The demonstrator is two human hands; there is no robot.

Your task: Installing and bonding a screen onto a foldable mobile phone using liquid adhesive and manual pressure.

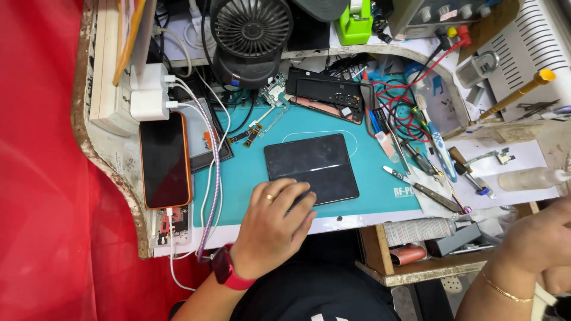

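On the teal rubber work mat [250,172], near its front edge, lay the flat black rectangular glass-faced device [311,166], tilted slightly against the mat's sides. I saw my left hand [275,223] resting over its near left corner, fingers [297,205] loosely spread and curled down onto the dark surface, pinching nothing; a gold ring sat on one finger and a red wristwatch [229,270] on the wrist. The device's right and far edges lay free, with bare mat around them on the left and behind.

To the left, off the mat, an orange-cased smartphone with a dark screen [165,159] lay on the white bench edge, a white cable [211,172] running beside it from white chargers [148,95]. Behind the device sat a black opened phone body [330,95] and a small green circuit board with flex strips [267,107]. To the right, metal tweezers [425,190] and a blue-and-white toothbrush [437,142] crowded the mat's edge, leaving little room there. A round black desk fan [251,32] stood at the back.

My right hand [538,238] hung off the bench at the lower right, cut by the frame; I could not tell whether it was open or closed, nor what it touched.
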